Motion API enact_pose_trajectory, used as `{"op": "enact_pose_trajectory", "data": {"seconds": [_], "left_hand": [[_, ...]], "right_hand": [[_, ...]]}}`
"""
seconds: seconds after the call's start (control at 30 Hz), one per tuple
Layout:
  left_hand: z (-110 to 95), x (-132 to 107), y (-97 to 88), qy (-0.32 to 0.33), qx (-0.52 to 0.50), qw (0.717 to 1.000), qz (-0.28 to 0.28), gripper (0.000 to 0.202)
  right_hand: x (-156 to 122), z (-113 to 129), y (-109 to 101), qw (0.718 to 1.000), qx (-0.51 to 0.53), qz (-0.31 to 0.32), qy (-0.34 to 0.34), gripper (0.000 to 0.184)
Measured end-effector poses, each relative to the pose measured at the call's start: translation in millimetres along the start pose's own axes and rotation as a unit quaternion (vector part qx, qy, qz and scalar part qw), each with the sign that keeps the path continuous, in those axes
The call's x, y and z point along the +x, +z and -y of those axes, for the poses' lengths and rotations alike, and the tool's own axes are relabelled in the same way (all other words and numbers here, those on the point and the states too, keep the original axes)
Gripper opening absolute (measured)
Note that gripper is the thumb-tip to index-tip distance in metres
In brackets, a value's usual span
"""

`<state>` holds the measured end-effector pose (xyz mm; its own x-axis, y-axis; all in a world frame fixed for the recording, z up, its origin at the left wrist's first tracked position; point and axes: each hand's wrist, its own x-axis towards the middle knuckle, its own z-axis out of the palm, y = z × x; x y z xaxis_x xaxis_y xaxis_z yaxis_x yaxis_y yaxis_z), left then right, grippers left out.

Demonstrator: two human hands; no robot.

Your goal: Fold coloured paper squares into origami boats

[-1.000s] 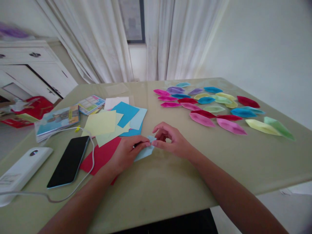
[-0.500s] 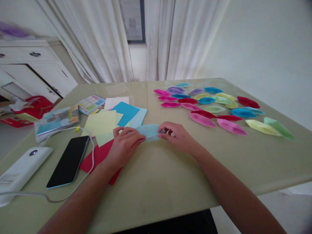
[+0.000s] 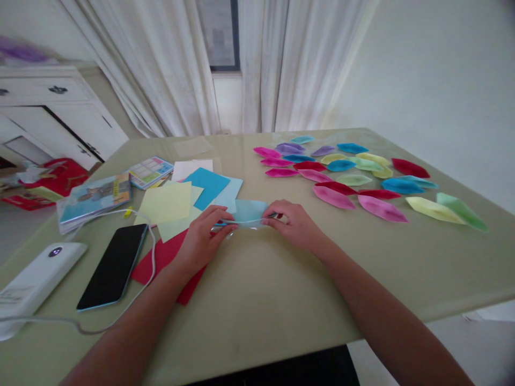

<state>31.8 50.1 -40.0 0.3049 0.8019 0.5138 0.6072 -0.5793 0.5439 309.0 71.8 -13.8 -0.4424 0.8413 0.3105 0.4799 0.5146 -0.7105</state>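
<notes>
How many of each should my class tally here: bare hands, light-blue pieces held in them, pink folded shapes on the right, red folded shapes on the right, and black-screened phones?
Hands, left hand and right hand: 2
Held light-blue piece: 1
Pink folded shapes: 6
Red folded shapes: 4
Black-screened phone: 1
Total: 14
</notes>
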Motion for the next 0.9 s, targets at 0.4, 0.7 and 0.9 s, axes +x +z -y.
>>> {"op": "enact_pose_trajectory", "data": {"seconds": [0.4,0.7,0.9], "left_hand": [[-2.1,0.1,-2.4,0.011,-0.011,0.998,0.056,0.026],[-1.6,-1.8,-4.9,0.038,-0.013,0.998,0.051,0.024],[-3.5,-4.2,-1.5,0.009,-0.012,1.0,0.014,0.021]], "right_hand": [[-0.7,-4.0,7.0,0.993,-0.103,0.053,-0.027,0.005],[-1.8,1.6,7.8,0.992,-0.117,0.043,-0.03,0.007],[-1.7,-0.6,9.7,0.994,-0.106,0.031,-0.022,0.008]]}}
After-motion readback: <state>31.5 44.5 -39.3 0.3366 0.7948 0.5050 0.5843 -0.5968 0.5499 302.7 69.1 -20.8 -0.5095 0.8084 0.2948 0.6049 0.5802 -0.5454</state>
